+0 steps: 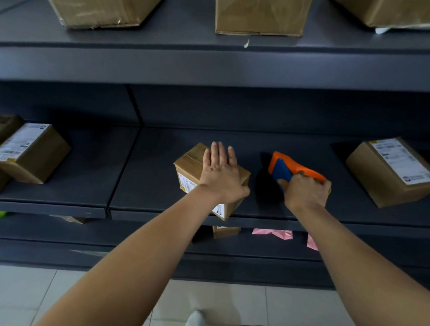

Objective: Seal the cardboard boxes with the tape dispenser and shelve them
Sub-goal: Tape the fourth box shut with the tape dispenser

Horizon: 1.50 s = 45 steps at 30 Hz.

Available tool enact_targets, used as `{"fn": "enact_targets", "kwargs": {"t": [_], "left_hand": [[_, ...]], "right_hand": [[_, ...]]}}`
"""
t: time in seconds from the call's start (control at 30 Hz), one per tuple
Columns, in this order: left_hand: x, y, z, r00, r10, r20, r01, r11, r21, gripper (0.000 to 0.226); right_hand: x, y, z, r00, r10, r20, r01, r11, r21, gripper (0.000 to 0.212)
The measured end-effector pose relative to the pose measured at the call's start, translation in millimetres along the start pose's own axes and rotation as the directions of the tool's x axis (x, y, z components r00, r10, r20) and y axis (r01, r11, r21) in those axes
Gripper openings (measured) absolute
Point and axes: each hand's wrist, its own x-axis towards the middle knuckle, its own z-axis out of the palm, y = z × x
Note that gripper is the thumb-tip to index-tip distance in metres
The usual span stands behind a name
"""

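Small brown cardboard box with a white label (208, 179) sits at frame centre on the middle dark grey metal shelf (155, 183), near corner overhanging the front edge. Left hand (220, 173) lies flat on its taped top, fingers straight and spread, probably pressing the tape down or steadying the box. Right hand (306, 194) is curled round the handle of the orange-and-blue tape dispenser (288, 169), just right of the box, apart from it. Other labelled boxes (395, 172) sit further along the shelf.

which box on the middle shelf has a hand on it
The small central box: the left hand lies flat on its top, beside the tape dispenser that the right hand grips. The left-end boxes and right-end box are untouched.
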Motion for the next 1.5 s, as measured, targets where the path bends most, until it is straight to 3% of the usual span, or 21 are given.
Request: {"fn": "enact_targets", "kwargs": {"t": [0.13, 0.2, 0.27, 0.33, 0.4, 0.47, 0.53, 0.7, 0.83, 0.9, 1.0, 1.07, 1.17, 1.23, 1.3, 1.43, 1.5], "left_hand": [[-0.1, -6.5, 4.0, 1.000, 0.029, -0.001, -0.029, 0.998, -0.054, 0.102], [-0.1, -11.8, 0.0, 0.997, 0.078, 0.007, -0.075, 0.981, -0.179, 0.093], [-1.5, -19.3, -4.5, 0.985, 0.152, -0.077, -0.170, 0.884, -0.435, 0.061], [-7.3, -30.3, -1.8, 0.964, 0.130, -0.230, -0.243, 0.780, -0.577, 0.045], [-14.2, -43.9, 9.1, 0.944, 0.031, -0.328, -0.197, 0.852, -0.485, 0.046], [-17.6, -57.0, 21.9, 0.944, -0.054, -0.327, -0.066, 0.936, -0.346, 0.055], [-16.2, -63.3, 25.7, 0.956, -0.080, -0.283, -0.007, 0.956, -0.292, 0.061], [-10.3, -59.4, 20.6, 0.967, -0.133, -0.218, 0.067, 0.956, -0.286, 0.053], [-9.8, -64.9, 20.9, 0.959, -0.204, -0.196, 0.116, 0.916, -0.385, 0.058], [-11.8, -67.1, 20.5, 0.941, -0.280, -0.191, 0.134, 0.826, -0.548, 0.073], [-23.7, -60.9, 19.4, 0.905, -0.406, -0.128, 0.101, 0.497, -0.862, 0.095], [-32.7, -49.9, 20.0, 0.865, -0.488, -0.115, 0.082, 0.364, -0.928, 0.096], [-41.1, -33.1, 27.4, 0.808, -0.587, -0.055, 0.078, 0.199, -0.977, 0.083], [-44.2, -25.9, 39.4, 0.802, -0.597, -0.032, 0.028, 0.090, -0.996, 0.051], [-48.3, -21.8, 46.9, 0.792, -0.609, -0.048, 0.002, 0.081, -0.997, 0.038], [-54.7, -21.8, 46.1, 0.818, -0.574, -0.042, 0.035, 0.122, -0.992, 0.050], [-56.6, -20.6, 43.6, 0.835, -0.550, 0.009, 0.056, 0.068, -0.996, 0.051]], "right_hand": [[-8.8, -6.2, 8.1, 1.000, -0.001, -0.003, 0.000, 0.999, -0.052, 0.045], [-16.0, -19.4, 4.2, 0.986, -0.070, -0.153, 0.086, 0.991, 0.106, 0.040], [-21.8, -39.8, -4.7, 0.946, -0.186, -0.266, 0.273, 0.900, 0.340, 0.037], [-24.7, -60.8, -14.6, 0.950, -0.258, -0.175, 0.310, 0.721, 0.620, 0.041], [-27.7, -73.3, -15.6, 0.945, -0.327, 0.029, 0.185, 0.603, 0.776, 0.046], [-30.4, -76.3, -7.4, 0.925, -0.355, 0.136, 0.099, 0.571, 0.815, 0.045], [-31.2, -75.5, -3.0, 0.926, -0.351, 0.141, 0.092, 0.571, 0.816, 0.040], [-30.1, -76.4, -7.1, 0.931, -0.337, 0.142, 0.123, 0.655, 0.746, 0.046], [-37.7, -79.1, -6.5, 0.943, -0.305, 0.132, 0.121, 0.685, 0.718, 0.045], [-38.2, -81.7, -8.6, 0.949, -0.284, 0.138, 0.100, 0.684, 0.722, 0.046], [-36.2, -83.9, -12.5, 0.934, -0.301, 0.193, 0.050, 0.645, 0.763, 0.044], [-35.4, -83.3, -12.1, 0.924, -0.314, 0.219, -0.004, 0.562, 0.827, 0.036], [-39.0, -81.7, -11.0, 0.922, -0.298, 0.249, -0.114, 0.406, 0.907, 0.037], [-43.1, -82.2, -12.0, 0.914, -0.306, 0.267, -0.150, 0.357, 0.922, 0.046], [-46.7, -83.2, -13.6, 0.910, -0.319, 0.264, -0.150, 0.340, 0.928, 0.047], [-52.0, -81.1, -14.8, 0.909, -0.332, 0.253, -0.155, 0.295, 0.943, 0.040], [-55.5, -80.5, -14.2, 0.914, -0.332, 0.231, -0.130, 0.299, 0.945, 0.039]]}}
